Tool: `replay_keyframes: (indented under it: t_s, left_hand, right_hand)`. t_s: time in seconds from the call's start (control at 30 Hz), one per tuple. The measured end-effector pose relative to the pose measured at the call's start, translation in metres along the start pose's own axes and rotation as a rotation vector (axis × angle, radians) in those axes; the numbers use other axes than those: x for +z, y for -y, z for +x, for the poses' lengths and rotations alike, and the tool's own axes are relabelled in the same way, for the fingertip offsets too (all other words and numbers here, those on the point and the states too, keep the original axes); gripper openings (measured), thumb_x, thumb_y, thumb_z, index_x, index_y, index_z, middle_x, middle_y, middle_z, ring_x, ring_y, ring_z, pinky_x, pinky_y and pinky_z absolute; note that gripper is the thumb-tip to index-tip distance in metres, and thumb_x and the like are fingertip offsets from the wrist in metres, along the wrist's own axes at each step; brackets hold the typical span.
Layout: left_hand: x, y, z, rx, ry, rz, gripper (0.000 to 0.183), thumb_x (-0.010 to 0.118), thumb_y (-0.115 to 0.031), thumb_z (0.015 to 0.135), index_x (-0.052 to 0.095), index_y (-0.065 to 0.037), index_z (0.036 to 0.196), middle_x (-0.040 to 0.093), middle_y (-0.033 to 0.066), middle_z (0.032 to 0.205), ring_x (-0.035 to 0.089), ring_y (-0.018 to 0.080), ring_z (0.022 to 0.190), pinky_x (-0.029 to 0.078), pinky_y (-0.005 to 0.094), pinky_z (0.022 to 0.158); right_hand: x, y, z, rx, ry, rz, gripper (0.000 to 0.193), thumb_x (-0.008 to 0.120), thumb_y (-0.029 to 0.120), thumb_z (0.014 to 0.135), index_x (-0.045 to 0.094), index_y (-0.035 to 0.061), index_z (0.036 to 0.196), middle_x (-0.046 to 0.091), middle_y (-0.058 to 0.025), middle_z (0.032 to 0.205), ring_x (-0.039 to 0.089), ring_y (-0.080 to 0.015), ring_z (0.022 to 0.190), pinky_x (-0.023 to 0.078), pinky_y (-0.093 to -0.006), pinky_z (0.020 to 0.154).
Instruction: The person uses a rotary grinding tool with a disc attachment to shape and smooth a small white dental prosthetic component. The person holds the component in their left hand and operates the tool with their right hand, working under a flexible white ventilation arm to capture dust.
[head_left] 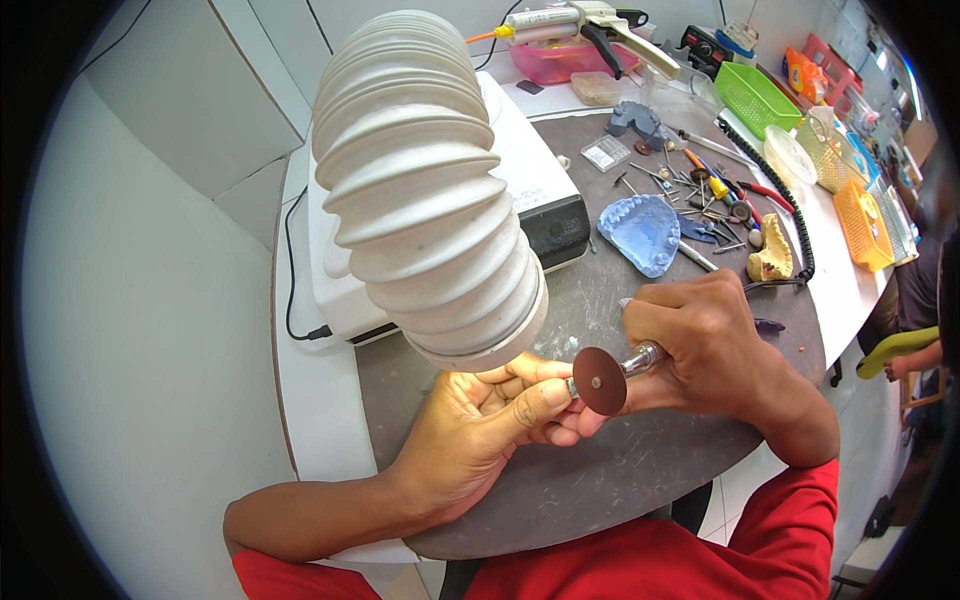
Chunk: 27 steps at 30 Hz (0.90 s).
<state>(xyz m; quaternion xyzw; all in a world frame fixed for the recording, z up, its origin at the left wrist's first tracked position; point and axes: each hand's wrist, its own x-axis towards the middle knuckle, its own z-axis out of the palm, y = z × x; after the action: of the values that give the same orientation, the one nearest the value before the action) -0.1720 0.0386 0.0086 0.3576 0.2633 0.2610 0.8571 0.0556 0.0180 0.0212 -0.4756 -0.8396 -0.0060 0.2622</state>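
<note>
My right hand (695,335) is wrapped around a silver rotary handpiece (642,358). A round brown cutting disc (600,381) is mounted at its tip, held upright in front of my fingers. My left hand (490,415) is closed in a pinch, thumb against fingers, on a small greyish piece (573,388) right beside the disc's left edge. Most of that piece is hidden by the thumb and the disc, so its kind does not show. Both hands meet low over the dark bench top, just below the mouth of a white ribbed suction hose (430,200).
A white box-shaped machine (345,290) stands behind the hose. Beyond my right hand lie a blue dental cast (640,235), a yellowish cast (771,252), a grey cast (637,121) and several burs and tools. Green (757,100) and orange (862,226) baskets line the right; another person's hand (897,368) shows farther off.
</note>
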Motion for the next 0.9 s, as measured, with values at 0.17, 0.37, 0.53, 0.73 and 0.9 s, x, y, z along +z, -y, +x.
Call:
replay_keyframes:
  t_s: [0.17, 0.37, 0.53, 0.73, 0.9]
  left_hand:
    - [0.0, 0.0, 0.0, -0.004, 0.004, -0.009, 0.007, 0.06, -0.011, 0.098, 0.059, -0.006, 0.102, 0.066, 0.0095, 0.099, 0.064, 0.0142, 0.087, 0.055, 0.0285, 0.074]
    - [-0.002, 0.0, -0.002, -0.009, -0.095, -0.036, 0.013, 0.063, -0.013, 0.095, 0.058, -0.004, 0.105, 0.065, 0.008, 0.098, 0.064, 0.0146, 0.091, 0.056, 0.0284, 0.076]
    - [-0.002, -0.007, 0.0, 0.197, -0.109, 0.518, 0.013, 0.07, -0.002, 0.087, 0.062, -0.003, 0.098, 0.065, 0.0065, 0.097, 0.064, 0.0153, 0.089, 0.056, 0.0278, 0.074]
    - [-0.017, -0.01, 0.011, 0.529, -0.094, 1.42, 0.015, 0.074, 0.003, 0.079, 0.066, -0.001, 0.091, 0.064, 0.008, 0.094, 0.063, 0.0192, 0.08, 0.052, 0.0269, 0.069]
    - [-0.008, -0.02, 0.008, 0.445, -0.156, 1.276, 0.012, 0.073, 0.001, 0.081, 0.067, 0.0, 0.092, 0.066, 0.0064, 0.093, 0.062, 0.0154, 0.08, 0.052, 0.0265, 0.069]
  right_hand:
    - [0.0, -0.001, 0.0, 0.0, -0.017, 0.01, 0.064, 0.08, 0.062, 0.064, 0.047, 0.0083, 0.055, 0.044, -0.0034, 0.05, 0.05, -0.0215, 0.04, 0.038, -0.0341, 0.039]
    - [-0.005, -0.003, 0.001, 0.017, -0.033, 0.088, 0.061, 0.085, 0.055, 0.062, 0.047, 0.0078, 0.057, 0.044, -0.0046, 0.051, 0.047, -0.0223, 0.041, 0.036, -0.0339, 0.04]
    - [-0.014, -0.009, -0.001, 0.082, -0.115, 0.063, 0.06, 0.088, 0.05, 0.061, 0.048, 0.0069, 0.057, 0.044, -0.0038, 0.05, 0.046, -0.0209, 0.041, 0.034, -0.0333, 0.041]
    - [-0.015, -0.018, -0.006, 0.123, -0.108, 0.011, 0.059, 0.087, 0.05, 0.062, 0.047, 0.0073, 0.057, 0.043, -0.0026, 0.049, 0.046, -0.0196, 0.042, 0.034, -0.0333, 0.042]
    - [-0.014, -0.019, -0.009, 0.102, -0.142, 0.033, 0.06, 0.092, 0.048, 0.056, 0.05, 0.0056, 0.058, 0.042, -0.0023, 0.052, 0.041, -0.0151, 0.044, 0.029, -0.0303, 0.042]
